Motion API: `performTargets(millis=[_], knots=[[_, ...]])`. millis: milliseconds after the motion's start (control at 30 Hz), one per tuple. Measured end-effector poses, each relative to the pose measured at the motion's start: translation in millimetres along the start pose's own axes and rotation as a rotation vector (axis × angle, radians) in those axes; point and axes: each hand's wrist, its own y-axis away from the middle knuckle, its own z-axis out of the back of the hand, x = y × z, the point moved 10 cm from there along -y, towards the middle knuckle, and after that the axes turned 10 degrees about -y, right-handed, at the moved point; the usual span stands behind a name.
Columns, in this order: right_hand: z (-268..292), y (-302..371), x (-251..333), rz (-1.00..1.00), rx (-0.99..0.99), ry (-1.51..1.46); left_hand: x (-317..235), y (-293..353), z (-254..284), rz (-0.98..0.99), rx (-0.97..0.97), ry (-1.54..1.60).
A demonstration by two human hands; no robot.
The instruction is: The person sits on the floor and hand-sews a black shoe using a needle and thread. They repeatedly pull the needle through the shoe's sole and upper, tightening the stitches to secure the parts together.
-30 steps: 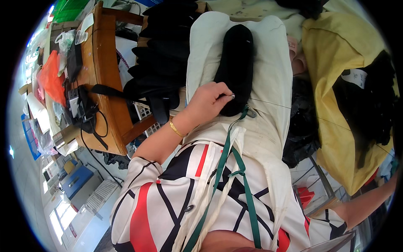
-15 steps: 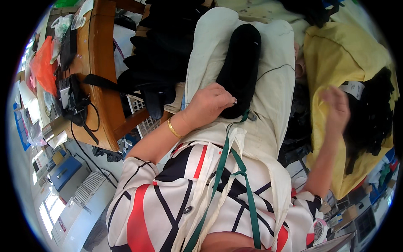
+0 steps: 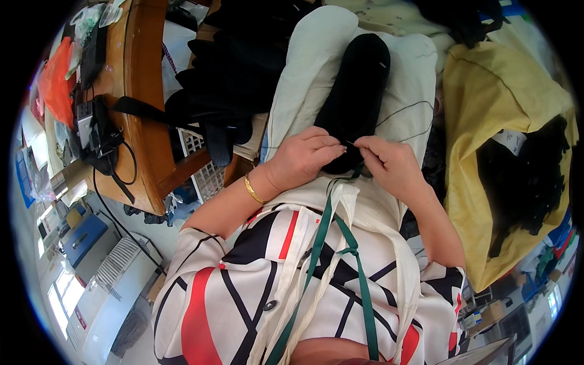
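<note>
On the cream cloth over my lap lies a black cloth shoe, long and rounded at its far end, with a small pale mark there. My left hand is closed, its fingertips pinching the near edge of the shoe. Opposite it, my right hand is also closed, thumb and forefinger pinching a thin sliver that looks like a needle. The two sets of fingertips almost meet over the shoe. A dark thread trails across the cloth to the right of the shoe.
Several black shoe-like pieces are piled at the far left, beside a wooden table. On the right stands a yellow cloth bag with black pieces in its opening. Green and cream ties hang down my front.
My right hand has come in from beside the yellow bag to the shoe and now pinches close to my left fingertips. The left hand has stayed nearly in place.
</note>
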Motion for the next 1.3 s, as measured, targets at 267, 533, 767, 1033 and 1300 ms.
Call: performTargets(millis=[267, 533, 767, 1033, 1300], knots=[[0, -2, 4, 0.023, 0.003, 0.005, 3, 3, -2, 0.011, -0.005, 0.016], [-9, -7, -4, -0.012, 0.033, 0.001, 2, 3, 0, 0.039, -0.013, 0.037], [-20, -7, -21, -0.050, 0.039, -0.139, 9, 10, -1, 0.109, -0.056, 0.138], [-33, -18, -14, -0.111, 0.027, -0.024, -2, 11, -2, 0.071, -0.039, -0.055], [-1, -33, 33, 0.147, -0.031, 0.236, -20, 2, 10, -0.020, -0.082, -0.285]])
